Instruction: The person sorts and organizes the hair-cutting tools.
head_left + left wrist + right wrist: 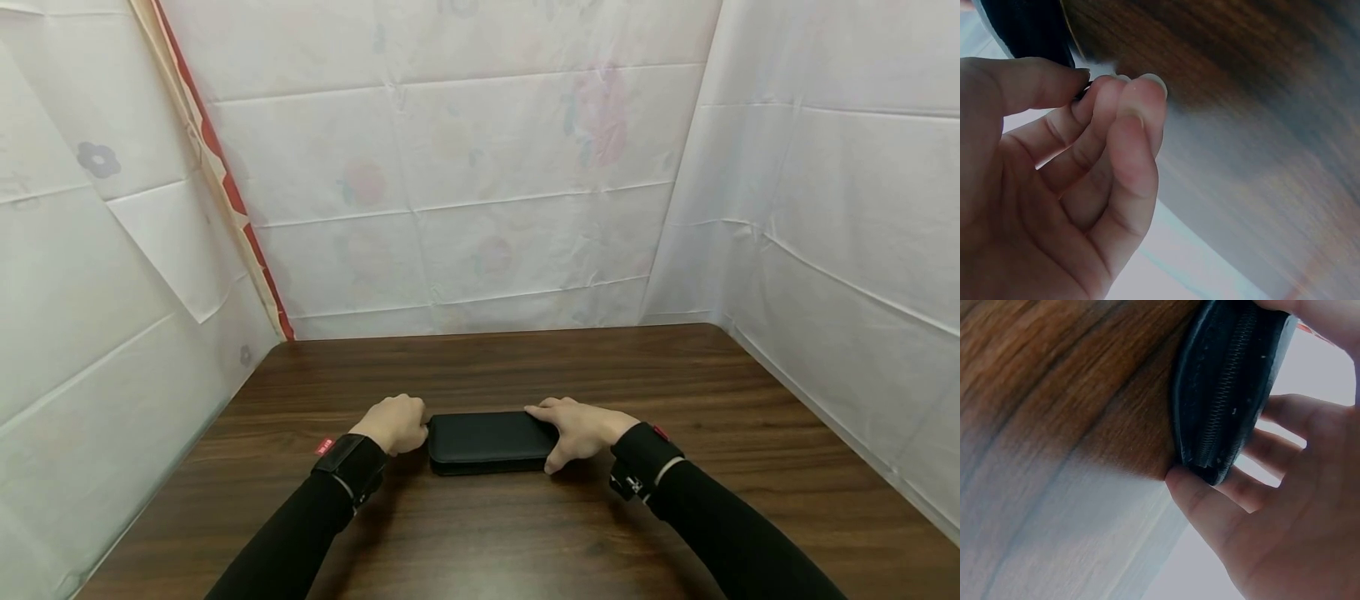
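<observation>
Both hands meet a black zip case point(489, 440) on the wood table point(525, 542). Left hand point(393, 423) pinches its left end; right hand point(581, 432) grips the right end.

Makeshift recording booth, white sheets point(480, 192) draped around wooden table point(525, 533)

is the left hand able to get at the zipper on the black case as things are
Probably yes. The left hand is already at the left end of the black case, thumb and fingertips pinched together there. Nothing lies between them on the table. The zipper runs along the case's edge.
</observation>
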Tool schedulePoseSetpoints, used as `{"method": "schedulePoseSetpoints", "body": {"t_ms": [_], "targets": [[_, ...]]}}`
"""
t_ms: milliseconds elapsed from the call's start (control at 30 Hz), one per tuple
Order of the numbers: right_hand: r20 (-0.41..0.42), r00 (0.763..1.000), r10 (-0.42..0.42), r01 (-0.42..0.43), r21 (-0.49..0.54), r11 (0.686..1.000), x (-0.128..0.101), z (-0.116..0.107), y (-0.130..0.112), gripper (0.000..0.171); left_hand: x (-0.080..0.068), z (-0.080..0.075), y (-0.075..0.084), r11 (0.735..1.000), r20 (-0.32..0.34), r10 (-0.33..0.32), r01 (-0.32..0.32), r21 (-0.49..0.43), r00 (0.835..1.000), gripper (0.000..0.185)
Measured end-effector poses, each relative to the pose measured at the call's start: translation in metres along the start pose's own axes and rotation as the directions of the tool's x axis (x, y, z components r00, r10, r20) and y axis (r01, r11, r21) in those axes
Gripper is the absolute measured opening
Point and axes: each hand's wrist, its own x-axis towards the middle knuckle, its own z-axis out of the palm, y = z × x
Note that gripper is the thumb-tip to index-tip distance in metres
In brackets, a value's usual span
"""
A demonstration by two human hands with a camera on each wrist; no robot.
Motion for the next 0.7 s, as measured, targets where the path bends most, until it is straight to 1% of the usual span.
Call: {"method": "schedulePoseSetpoints", "body": {"t_ms": [333,567,700], "targets": [[0.0,1.0,0.001,-0.001,0.01,1.0,-0.0007,-0.0018,-0.0017,0.093,0.0022,0.0,-0.0016,1.0,-0.024,0.005,-0.005,0.0,1.0,0.014],[0.0,1.0,-0.004,0.004,0.007,1.0,-0.0006,-0.0012,-0.0013,0.092,0.0043,0.0012,-0.002,0.999,-0.041,0.029,-0.028,0.02,0.999,0.008],[0.003,1.0,-0.003,0.003,0.008,1.0,-0.0006,-0.0013,-0.001,0.091,0.0059,0.0026,-0.0027,0.999,-0.046,0.031,-0.03,0.031,0.998,0.008]]}}
